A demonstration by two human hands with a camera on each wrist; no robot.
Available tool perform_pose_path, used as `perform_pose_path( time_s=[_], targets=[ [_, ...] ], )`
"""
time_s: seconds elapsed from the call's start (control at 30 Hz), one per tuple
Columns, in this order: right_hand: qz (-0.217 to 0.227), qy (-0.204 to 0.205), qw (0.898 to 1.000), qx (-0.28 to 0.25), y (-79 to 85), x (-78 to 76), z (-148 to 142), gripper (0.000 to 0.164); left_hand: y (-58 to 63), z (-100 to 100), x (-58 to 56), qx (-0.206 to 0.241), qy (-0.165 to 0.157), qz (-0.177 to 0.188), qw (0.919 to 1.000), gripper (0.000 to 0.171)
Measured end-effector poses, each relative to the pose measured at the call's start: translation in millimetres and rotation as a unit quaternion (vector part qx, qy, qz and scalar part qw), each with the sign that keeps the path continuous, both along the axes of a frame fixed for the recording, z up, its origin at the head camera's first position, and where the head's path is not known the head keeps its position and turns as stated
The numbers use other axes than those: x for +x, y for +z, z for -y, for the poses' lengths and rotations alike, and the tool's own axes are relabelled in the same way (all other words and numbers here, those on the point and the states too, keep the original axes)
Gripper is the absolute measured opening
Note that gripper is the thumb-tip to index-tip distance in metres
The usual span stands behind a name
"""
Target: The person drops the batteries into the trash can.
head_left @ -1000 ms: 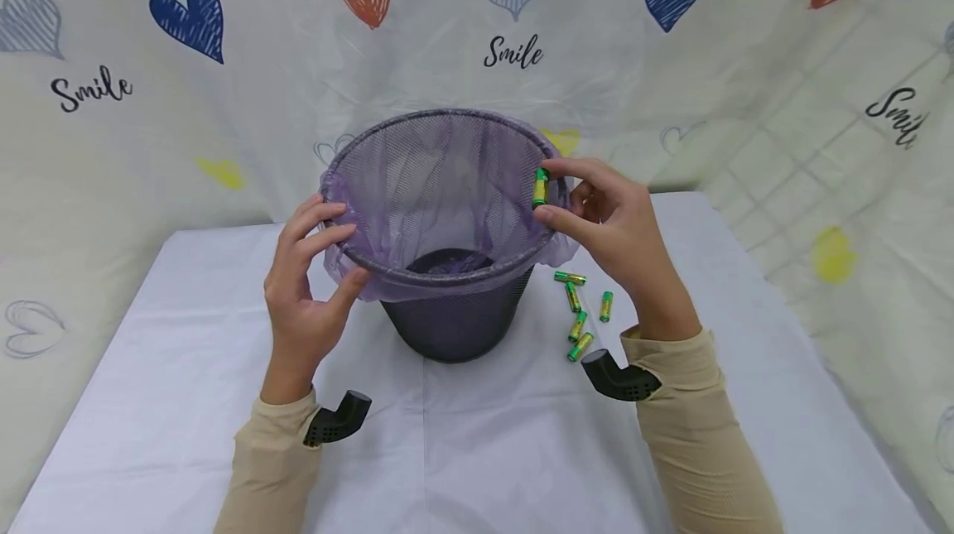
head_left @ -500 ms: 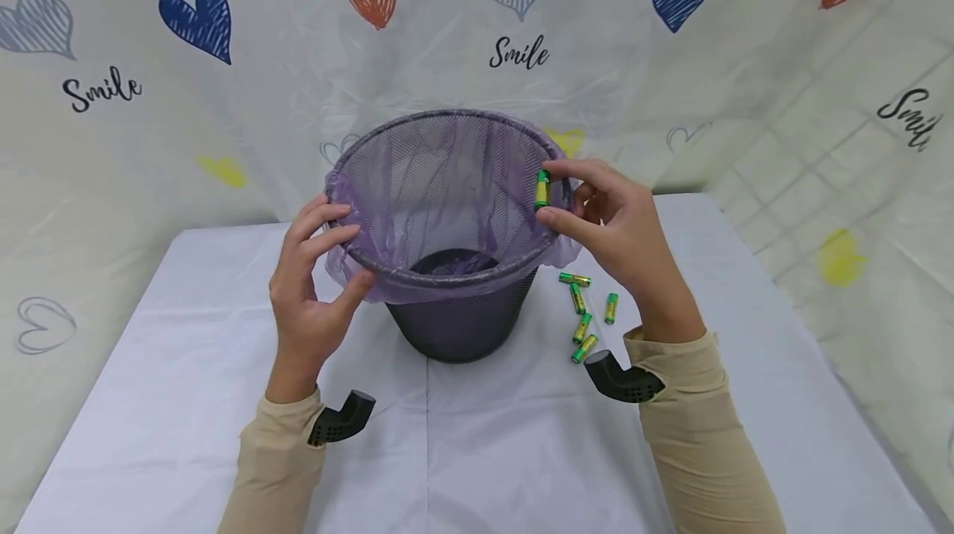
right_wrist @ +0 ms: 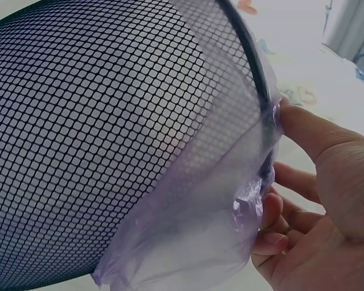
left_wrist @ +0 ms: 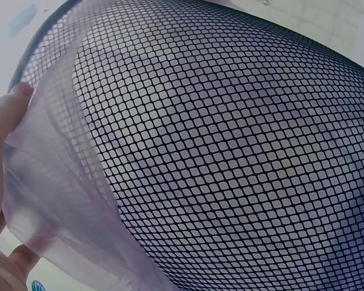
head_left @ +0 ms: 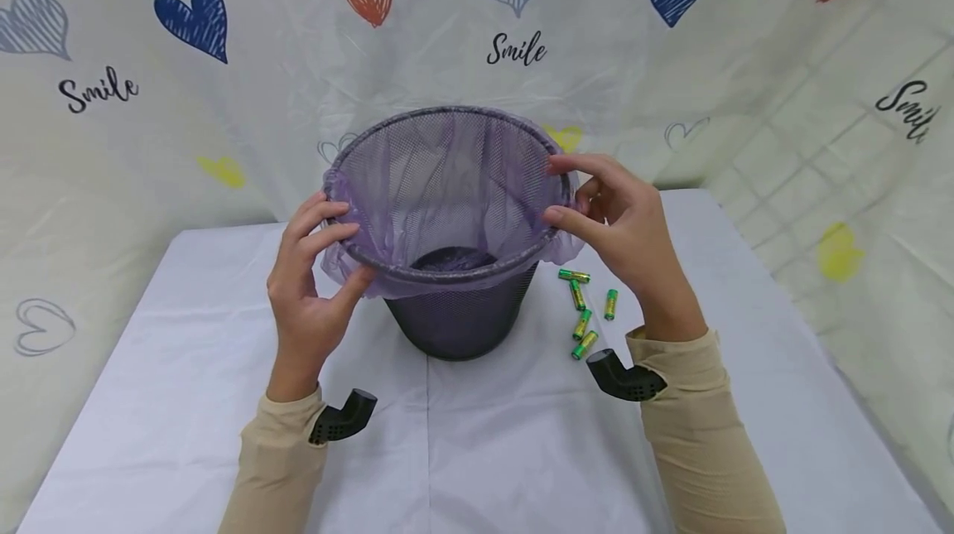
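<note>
Already, a purple bag lines the bin our left hand grips; our right hand, fingers parted, holds nothing; five batteries remain outside, at right.

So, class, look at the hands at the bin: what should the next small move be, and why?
Probably lower the right hand to pinch the rightmost battery: that hand holds no battery, five lie on the table, this one lies apart from the others, and the left hand holds the bin's rim.
</note>
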State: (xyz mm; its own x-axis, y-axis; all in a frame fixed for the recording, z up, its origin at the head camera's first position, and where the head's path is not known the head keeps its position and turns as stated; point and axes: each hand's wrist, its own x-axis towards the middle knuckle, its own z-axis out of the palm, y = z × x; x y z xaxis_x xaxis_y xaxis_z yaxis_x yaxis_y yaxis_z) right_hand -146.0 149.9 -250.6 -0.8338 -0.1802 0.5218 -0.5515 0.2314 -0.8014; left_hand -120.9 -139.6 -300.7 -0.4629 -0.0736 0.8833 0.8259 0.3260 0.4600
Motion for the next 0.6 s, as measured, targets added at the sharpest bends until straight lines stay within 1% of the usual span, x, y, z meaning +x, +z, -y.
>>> perform_pose_path(
  time_s=[0.17, 0.3, 0.37, 0.5, 0.6],
  targets=[
    [0.006, -0.001, 0.999, -0.05, -2.8, 2.2, -6.6, 0.043, -0.3, 0.4, -0.1, 0.002, 0.005, 0.001, 1.0, 0.045],
    [0.002, -0.013, 0.998, -0.062, -4.5, 4.3, -14.4, 0.041, 1.2, 0.4, 0.7, 0.001, 0.007, 0.002, 1.0, 0.046],
    [0.0, -0.013, 0.997, -0.07, -6.3, 4.0, -18.8, 0.041, 2.6, 0.2, 1.3, -0.001, 0.009, 0.001, 1.0, 0.046],
    [0.006, -0.011, 0.996, -0.086, -12.5, 2.1, -28.3, 0.042, 5.1, 1.0, 2.2, -0.005, 0.013, -0.003, 0.9999, 0.046],
    [0.017, -0.016, 0.995, -0.096, -19.1, 0.1, -35.5, 0.043, 6.0, 2.5, 2.7, -0.004, 0.007, -0.003, 1.0, 0.045]
  ],
)
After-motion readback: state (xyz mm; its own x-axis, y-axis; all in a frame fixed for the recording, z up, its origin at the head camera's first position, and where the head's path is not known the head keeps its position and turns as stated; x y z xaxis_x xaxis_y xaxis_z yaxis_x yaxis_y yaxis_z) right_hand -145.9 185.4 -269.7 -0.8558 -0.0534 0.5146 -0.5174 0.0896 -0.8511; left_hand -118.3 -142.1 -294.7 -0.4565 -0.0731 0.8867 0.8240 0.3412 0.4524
